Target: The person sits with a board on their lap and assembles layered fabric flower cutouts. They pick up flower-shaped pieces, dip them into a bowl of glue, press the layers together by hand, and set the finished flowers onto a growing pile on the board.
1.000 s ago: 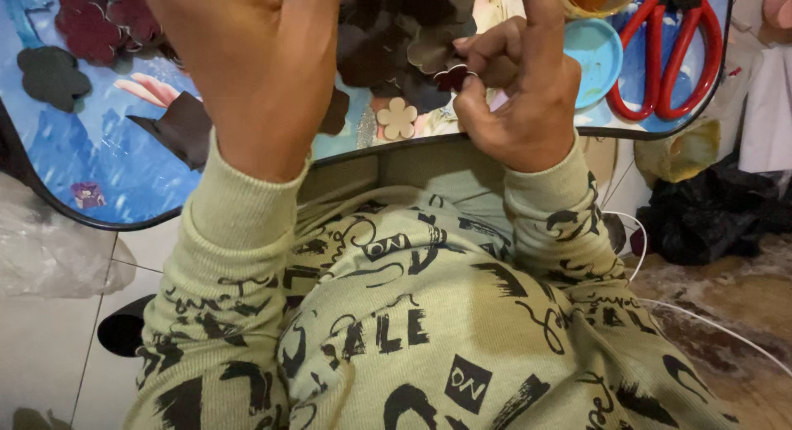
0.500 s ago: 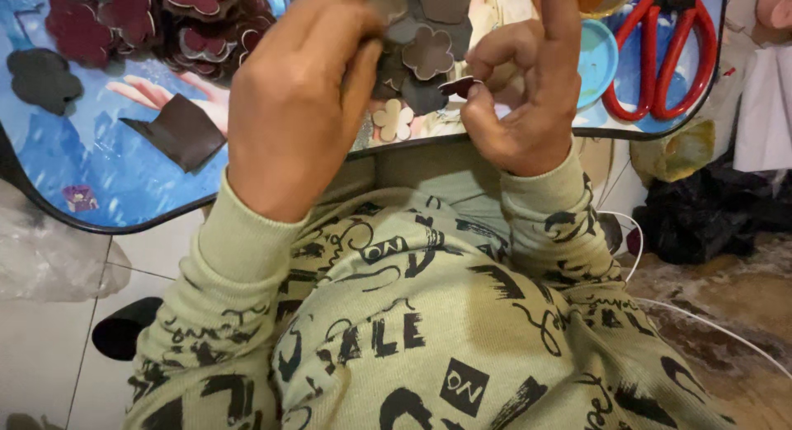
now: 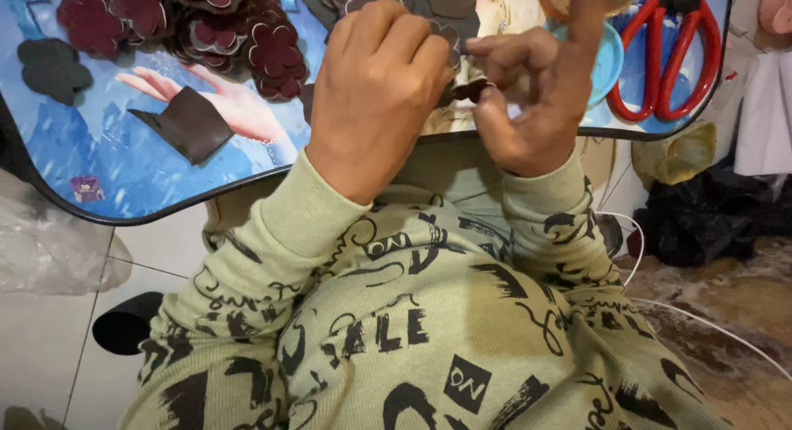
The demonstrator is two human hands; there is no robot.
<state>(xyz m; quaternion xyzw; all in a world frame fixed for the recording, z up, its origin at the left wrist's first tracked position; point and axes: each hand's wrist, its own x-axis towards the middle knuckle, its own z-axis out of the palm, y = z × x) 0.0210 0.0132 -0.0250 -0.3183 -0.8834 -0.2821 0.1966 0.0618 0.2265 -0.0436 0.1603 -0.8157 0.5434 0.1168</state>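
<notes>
here, both hands meet just above the near edge of the surface (image 3: pixel 124 199), a small tray-like top with a blue printed picture and a dark rim, sitting over the person's lap. the left hand (image 3: pixel 375 92) is curled, fingers folded down and knuckles up, closed around something i cannot fully see from this side; it appears to steady one end of a small dark piece (image 3: pixel 470 90). the right hand (image 3: pixel 536 92) pinches that same piece between thumb and forefinger, the remaining fingers fanned upward out of the way, likely so the pinch stays fine and the piece stays visible. the piece sits between the two hands, lifted off the surface, close to the body, probably for a close look while working it.

further back, a heap of dark red flower-shaped cutouts (image 3: pixel 206 34) lies at the far left of the surface, within easy reach of the left hand. a lone dark grey cutout (image 3: pixel 54 67) lies apart near the left rim, and a folded dark brown scrap (image 3: pixel 186 125) rests nearer the middle. grey flower cutouts (image 3: pixel 396 0) sit behind the hands. red-handled scissors (image 3: pixel 660 59) lie at the far right, beside a round light blue lid (image 3: pixel 609 61), parked on the right-hand side. both sleeves (image 3: pixel 297 224) are pale green with black print. a white cable (image 3: pixel 701 323) trails over the floor at the right.
</notes>
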